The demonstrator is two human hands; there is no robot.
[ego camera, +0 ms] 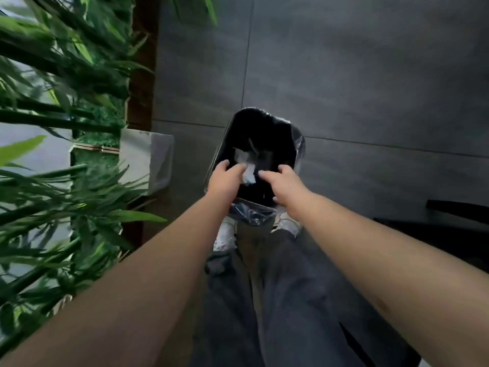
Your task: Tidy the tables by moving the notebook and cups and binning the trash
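Trash point(249, 174), a pale crumpled scrap, sits between both hands over the black-lined bin point(283, 133). Left hand point(225, 178) and right hand point(287, 184) hover over its near rim, fingers relaxed, holding nothing. Plant leaves point(66, 186) crowd the left; bare grey floor point(383, 88) lies beyond and to the right.

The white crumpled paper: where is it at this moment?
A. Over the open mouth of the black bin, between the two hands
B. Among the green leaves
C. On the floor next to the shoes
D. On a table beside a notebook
A: the white crumpled paper shows against the dark inside of the black bin, between the left hand and the right hand.
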